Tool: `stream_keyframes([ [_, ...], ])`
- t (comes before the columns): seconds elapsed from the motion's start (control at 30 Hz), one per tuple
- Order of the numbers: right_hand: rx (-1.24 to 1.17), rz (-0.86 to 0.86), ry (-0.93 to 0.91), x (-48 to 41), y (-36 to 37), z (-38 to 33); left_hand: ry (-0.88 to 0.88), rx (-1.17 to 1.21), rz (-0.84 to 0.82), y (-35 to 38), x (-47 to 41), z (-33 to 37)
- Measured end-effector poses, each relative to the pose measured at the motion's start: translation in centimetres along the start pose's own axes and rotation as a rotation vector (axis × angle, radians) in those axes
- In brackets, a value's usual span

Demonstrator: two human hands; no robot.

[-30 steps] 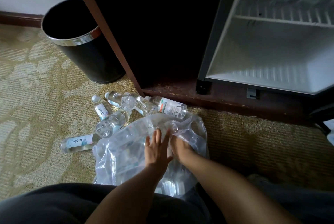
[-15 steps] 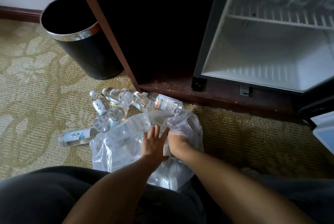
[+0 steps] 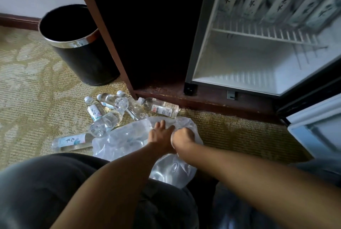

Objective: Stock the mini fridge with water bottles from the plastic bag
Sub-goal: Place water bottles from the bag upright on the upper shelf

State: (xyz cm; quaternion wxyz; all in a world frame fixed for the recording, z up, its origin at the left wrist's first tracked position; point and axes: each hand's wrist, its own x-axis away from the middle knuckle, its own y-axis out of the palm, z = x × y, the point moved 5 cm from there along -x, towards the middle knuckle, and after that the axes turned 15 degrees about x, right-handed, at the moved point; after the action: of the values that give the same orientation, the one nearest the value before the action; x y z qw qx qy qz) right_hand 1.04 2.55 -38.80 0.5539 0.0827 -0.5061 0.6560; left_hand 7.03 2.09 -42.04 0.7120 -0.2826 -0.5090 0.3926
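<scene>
A clear plastic bag (image 3: 127, 140) with bottles inside lies on the carpet in front of my knees. My left hand (image 3: 161, 136) rests flat on the bag, fingers spread. My right hand (image 3: 183, 135) is beside it, fingers curled down into the bag's mouth; what they hold is hidden. Several water bottles (image 3: 105, 123) lie loose on the carpet left of the bag, one (image 3: 162, 107) against the cabinet base. The mini fridge (image 3: 249, 62) stands open at the right, with several bottles (image 3: 276, 1) on its upper wire shelf and a bare lower compartment.
A black waste bin (image 3: 79, 49) with a chrome rim stands at the left by the dark wooden cabinet (image 3: 144, 31). The fridge door (image 3: 317, 129) hangs open at the far right. Patterned carpet (image 3: 239, 132) lies between bag and fridge.
The view has tilted up, showing more of the fridge's upper shelf. Both hands stay on the bag; the right hand has curled tighter into its opening.
</scene>
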Motion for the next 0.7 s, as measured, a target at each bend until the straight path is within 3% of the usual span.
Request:
stream_keyframes([
  [0.17,0.199,-0.05,-0.206,6.9,-0.3,3.4,-0.134,0.031,-0.014,-0.7,0.8,-4.0],
  [0.3,0.025,0.127,-0.076,12.1,-0.6,11.9,-0.129,0.153,-0.137,-1.1,1.8,-1.9],
  [0.47,-0.19,0.165,0.106,14.5,0.8,18.5,0.096,0.799,-0.036,-6.9,0.5,5.7],
  [0.53,-0.193,0.203,0.154,15.1,0.7,20.1,0.201,0.922,-0.169,-8.6,1.7,9.8],
  [0.6,-0.145,0.256,0.167,15.4,0.1,21.3,0.263,0.874,-0.342,-9.4,3.3,13.3],
  [0.7,-0.106,0.326,0.169,16.3,-1.2,22.8,0.312,0.866,-0.469,-10.5,4.5,16.1],
])
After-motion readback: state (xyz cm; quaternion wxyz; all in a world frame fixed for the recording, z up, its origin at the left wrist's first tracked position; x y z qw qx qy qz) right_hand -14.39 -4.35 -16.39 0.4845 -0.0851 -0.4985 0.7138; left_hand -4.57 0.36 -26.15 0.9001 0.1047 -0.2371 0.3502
